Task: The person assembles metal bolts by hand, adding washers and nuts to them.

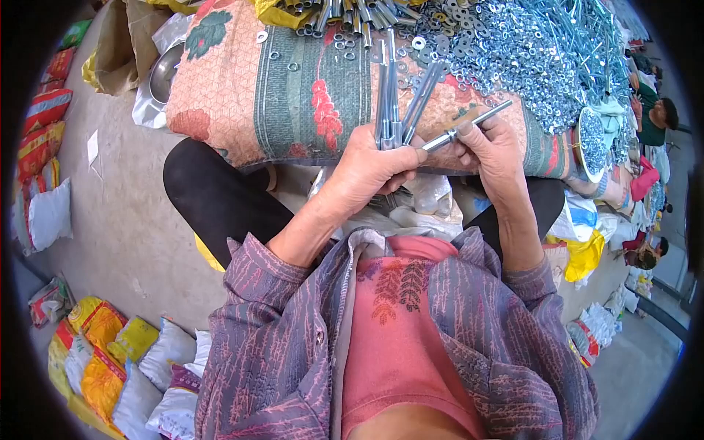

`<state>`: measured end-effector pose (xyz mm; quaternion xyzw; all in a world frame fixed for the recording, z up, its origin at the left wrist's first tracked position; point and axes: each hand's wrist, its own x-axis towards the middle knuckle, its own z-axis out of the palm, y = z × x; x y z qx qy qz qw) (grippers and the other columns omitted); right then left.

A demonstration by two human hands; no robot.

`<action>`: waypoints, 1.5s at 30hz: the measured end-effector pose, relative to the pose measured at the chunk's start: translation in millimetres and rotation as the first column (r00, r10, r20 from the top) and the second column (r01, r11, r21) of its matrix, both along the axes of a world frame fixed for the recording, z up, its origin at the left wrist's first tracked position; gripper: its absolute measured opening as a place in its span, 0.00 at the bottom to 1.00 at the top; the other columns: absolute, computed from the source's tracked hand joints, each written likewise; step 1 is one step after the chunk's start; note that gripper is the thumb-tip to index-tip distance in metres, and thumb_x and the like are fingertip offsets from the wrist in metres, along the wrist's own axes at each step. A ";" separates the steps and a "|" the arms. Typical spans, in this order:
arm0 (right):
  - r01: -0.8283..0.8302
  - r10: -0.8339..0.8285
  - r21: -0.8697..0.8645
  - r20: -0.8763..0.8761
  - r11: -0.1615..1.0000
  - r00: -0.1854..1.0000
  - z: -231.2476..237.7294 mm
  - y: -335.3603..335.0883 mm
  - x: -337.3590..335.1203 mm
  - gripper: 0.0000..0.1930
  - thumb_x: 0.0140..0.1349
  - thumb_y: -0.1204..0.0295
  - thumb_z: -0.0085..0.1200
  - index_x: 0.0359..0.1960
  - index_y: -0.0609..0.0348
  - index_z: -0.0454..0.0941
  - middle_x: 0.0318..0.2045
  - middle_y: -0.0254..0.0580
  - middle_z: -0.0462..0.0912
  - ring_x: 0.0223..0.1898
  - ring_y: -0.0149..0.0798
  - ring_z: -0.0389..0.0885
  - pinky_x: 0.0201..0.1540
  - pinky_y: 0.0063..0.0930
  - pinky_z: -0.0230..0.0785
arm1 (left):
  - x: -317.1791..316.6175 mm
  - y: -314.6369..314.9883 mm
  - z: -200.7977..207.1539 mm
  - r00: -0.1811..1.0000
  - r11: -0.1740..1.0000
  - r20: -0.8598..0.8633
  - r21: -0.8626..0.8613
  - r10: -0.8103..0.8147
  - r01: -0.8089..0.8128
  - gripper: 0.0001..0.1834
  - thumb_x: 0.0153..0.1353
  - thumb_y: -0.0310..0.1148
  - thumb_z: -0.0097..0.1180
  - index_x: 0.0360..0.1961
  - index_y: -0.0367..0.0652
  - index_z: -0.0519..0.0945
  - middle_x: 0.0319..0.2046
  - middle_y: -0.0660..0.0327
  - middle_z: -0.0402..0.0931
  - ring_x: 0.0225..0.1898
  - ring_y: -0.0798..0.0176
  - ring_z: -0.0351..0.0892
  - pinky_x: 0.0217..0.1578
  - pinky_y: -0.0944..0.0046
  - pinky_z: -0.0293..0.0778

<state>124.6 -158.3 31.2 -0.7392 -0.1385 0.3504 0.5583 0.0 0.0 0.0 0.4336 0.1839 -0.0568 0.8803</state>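
My left hand [363,165] is closed around a small bunch of expansion bolts [389,103], their long shiny rods pointing up and away from me. Between the fingers of my right hand [497,150] is a single expansion bolt [490,113], tilted up to the right. Its lower end, with a sleeve and nut, meets my left fingertips. Both hands are over the near edge of a patterned, cloth-covered work surface [220,88]. A big heap of nuts and washers [535,81] covers its far right part.
Metal sleeves [356,15] lie on yellow sacking at the far edge. Threaded rods [587,44] are heaped far right, near a round dish of small parts [591,139]. Filled sacks [103,367] lie on the floor at left. Another person [653,117] sits at far right.
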 end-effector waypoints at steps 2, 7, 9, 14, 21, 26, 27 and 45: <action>0.024 -0.028 0.159 0.021 0.987 0.999 -1.0 3.1 -0.9 0.09 0.59 0.68 0.56 0.34 0.62 0.78 0.22 0.32 0.76 0.22 0.22 0.72 0.25 0.12 0.63 | 1.6 -0.3 0.8 1.000 0.995 0.011 0.097 0.016 -0.017 0.10 0.53 0.34 0.60 0.30 0.39 0.76 0.16 0.65 0.72 0.13 0.75 0.65 0.11 0.77 0.56; -0.011 -0.006 0.219 0.075 0.976 0.997 12.7 8.2 0.4 0.08 0.59 0.71 0.56 0.35 0.63 0.78 0.22 0.32 0.77 0.24 0.22 0.72 0.27 0.13 0.65 | 0.9 7.6 2.4 0.998 0.996 -0.052 0.079 -0.025 0.029 0.09 0.54 0.34 0.59 0.30 0.39 0.76 0.16 0.65 0.71 0.12 0.77 0.63 0.11 0.77 0.53; -0.051 0.041 0.305 0.041 0.951 0.998 12.1 11.4 0.9 0.08 0.59 0.72 0.56 0.36 0.64 0.78 0.23 0.33 0.77 0.24 0.23 0.73 0.27 0.14 0.66 | 0.1 10.2 3.4 0.999 0.998 -0.016 -0.047 -0.029 0.028 0.09 0.55 0.34 0.58 0.32 0.39 0.76 0.15 0.66 0.69 0.11 0.77 0.62 0.10 0.77 0.52; 0.005 0.007 0.310 -0.037 0.951 0.999 6.3 12.5 -0.2 0.08 0.59 0.72 0.56 0.37 0.64 0.78 0.24 0.34 0.78 0.25 0.22 0.73 0.25 0.12 0.65 | -1.3 6.0 5.8 1.000 0.994 -0.021 -0.108 -0.019 0.017 0.09 0.54 0.32 0.59 0.33 0.39 0.75 0.15 0.66 0.69 0.11 0.77 0.62 0.10 0.77 0.52; -0.044 0.010 0.259 0.131 0.965 0.991 6.6 13.9 3.0 0.13 0.61 0.72 0.52 0.44 0.67 0.73 0.30 0.39 0.79 0.28 0.28 0.76 0.31 0.17 0.68 | -0.4 4.8 7.9 0.994 0.996 -0.061 0.033 0.088 -0.086 0.07 0.51 0.31 0.60 0.26 0.40 0.76 0.14 0.68 0.68 0.11 0.77 0.61 0.10 0.76 0.52; -0.033 0.014 0.236 0.083 0.971 0.996 4.3 2.7 4.0 0.17 0.61 0.69 0.52 0.48 0.69 0.70 0.34 0.43 0.80 0.33 0.32 0.79 0.40 0.24 0.72 | -2.3 7.2 8.6 0.995 0.995 -0.046 0.044 0.090 -0.088 0.07 0.50 0.31 0.60 0.25 0.41 0.76 0.14 0.68 0.68 0.11 0.78 0.61 0.10 0.76 0.52; 0.029 -0.052 0.271 0.079 0.962 0.996 8.7 7.9 -0.1 0.19 0.61 0.68 0.52 0.49 0.69 0.70 0.34 0.44 0.80 0.34 0.33 0.79 0.41 0.25 0.72 | -1.7 7.0 9.3 0.995 0.996 -0.051 0.037 0.086 -0.084 0.07 0.50 0.31 0.61 0.25 0.41 0.76 0.14 0.68 0.68 0.11 0.78 0.61 0.10 0.76 0.52; 0.098 -0.111 0.275 0.034 0.957 0.993 7.5 0.7 0.3 0.23 0.66 0.58 0.43 0.50 0.71 0.68 0.32 0.49 0.81 0.34 0.38 0.81 0.38 0.26 0.75 | -0.4 3.1 5.1 0.996 0.996 -0.076 -0.079 0.045 -0.051 0.08 0.51 0.29 0.61 0.29 0.37 0.75 0.14 0.66 0.67 0.11 0.76 0.61 0.10 0.75 0.52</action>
